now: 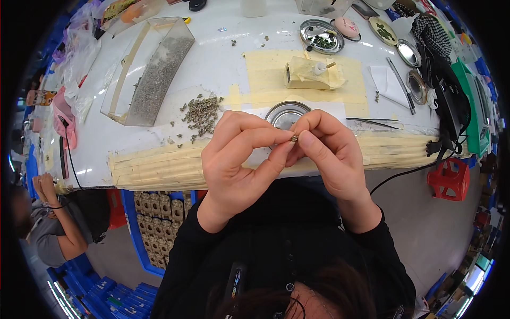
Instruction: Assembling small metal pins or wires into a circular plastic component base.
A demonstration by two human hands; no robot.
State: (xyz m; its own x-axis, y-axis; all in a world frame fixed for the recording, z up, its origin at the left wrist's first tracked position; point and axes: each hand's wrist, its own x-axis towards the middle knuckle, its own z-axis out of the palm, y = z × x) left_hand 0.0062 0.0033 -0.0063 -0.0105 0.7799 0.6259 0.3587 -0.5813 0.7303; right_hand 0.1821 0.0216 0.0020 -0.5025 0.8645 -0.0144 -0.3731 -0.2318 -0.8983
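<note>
L hand [239, 159] + R hand [329, 151] both pinched shut on small metal part [293, 138] | part btwn fingertips, above counter [223, 64] near edge | I can't tell long axis, too small | loose parts pile [202, 112] lies left-fwd, L hand nearer

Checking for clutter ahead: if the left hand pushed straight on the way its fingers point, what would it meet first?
Most likely the right hand: the left hand already meets it at the small part.
</note>
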